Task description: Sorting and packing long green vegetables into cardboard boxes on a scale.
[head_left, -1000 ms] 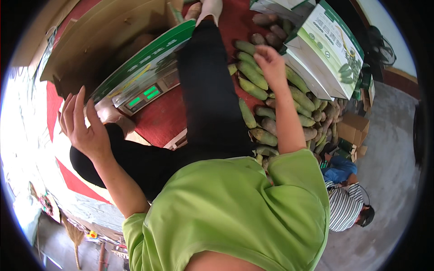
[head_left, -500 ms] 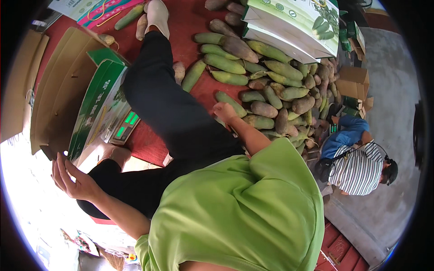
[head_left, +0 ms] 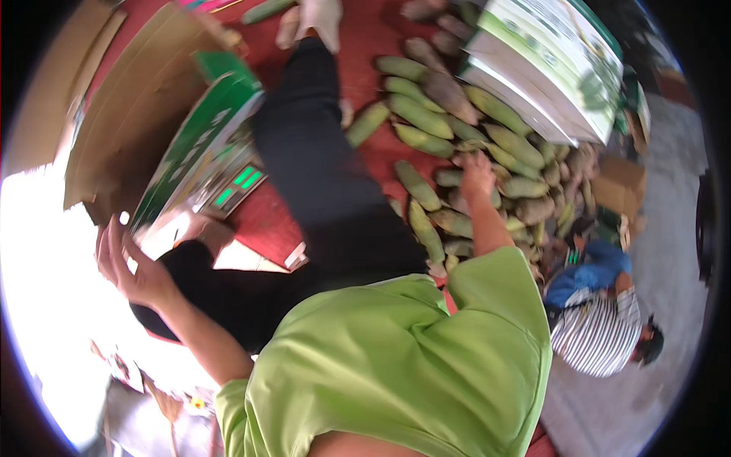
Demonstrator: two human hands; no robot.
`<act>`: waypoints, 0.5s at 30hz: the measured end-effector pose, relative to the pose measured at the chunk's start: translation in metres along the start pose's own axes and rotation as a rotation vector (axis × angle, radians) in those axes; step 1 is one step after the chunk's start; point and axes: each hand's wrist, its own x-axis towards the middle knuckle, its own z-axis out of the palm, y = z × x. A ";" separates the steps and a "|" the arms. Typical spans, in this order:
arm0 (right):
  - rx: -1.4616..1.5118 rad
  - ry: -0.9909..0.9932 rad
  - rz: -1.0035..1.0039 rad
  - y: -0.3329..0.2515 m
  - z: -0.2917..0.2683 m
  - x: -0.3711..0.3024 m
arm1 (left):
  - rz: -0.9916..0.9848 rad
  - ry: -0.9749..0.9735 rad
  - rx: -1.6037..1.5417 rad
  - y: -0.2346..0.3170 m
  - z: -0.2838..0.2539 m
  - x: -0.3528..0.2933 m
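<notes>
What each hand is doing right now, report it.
Left hand: open, near the cardboard box.
Right hand: at the vegetable pile; grip cannot be told.

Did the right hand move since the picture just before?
Yes, the right hand moved right, from the left edge of the vegetable pile to farther in.

Light: strong, from the left, bleaching that side white. Brown carton: shadowed inside. Scale display: glowing green. White box: print smeared by blur. View: edges bowed, rim black.
</notes>
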 end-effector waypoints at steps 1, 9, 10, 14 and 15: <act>-0.078 -0.177 0.019 0.007 -0.010 0.000 | -0.044 -0.009 -0.011 0.005 0.000 0.001; -0.219 -0.260 0.005 0.032 -0.015 0.003 | -0.060 0.021 -0.047 0.004 -0.001 0.003; -0.223 -0.252 -0.003 0.040 -0.009 0.004 | -0.083 0.010 -0.054 0.001 -0.001 0.001; -0.191 -0.146 -0.006 0.063 0.015 0.012 | -0.125 -0.066 -0.058 0.001 -0.005 0.002; -0.143 -0.148 0.012 0.064 0.014 0.014 | -0.133 -0.054 -0.053 0.001 -0.006 0.002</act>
